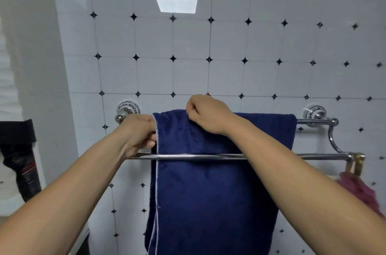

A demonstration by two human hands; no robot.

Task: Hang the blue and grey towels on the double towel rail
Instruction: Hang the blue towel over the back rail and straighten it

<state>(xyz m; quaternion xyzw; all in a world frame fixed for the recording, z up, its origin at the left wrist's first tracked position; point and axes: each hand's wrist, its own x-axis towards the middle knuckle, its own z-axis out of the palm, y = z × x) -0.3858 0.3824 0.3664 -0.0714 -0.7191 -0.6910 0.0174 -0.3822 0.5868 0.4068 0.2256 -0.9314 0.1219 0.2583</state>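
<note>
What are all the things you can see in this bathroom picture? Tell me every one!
blue towel: one, dark blue, draped over the back bar of the rail, hanging down behind the front bar
double towel rail: one, shiny chrome, on the wall, front bar lower than back bar
wall mounts: two, white with blue pattern, at the rail's ends
pink cloth: one, pink, hanging by the rail's right end
tiled wall: one, white with small black diamonds, behind everything
dark object: one, black, far left; cannot tell what it is
left hand: one, gripping the towel's left edge
right hand: one, pinching the towel's top fold
</note>
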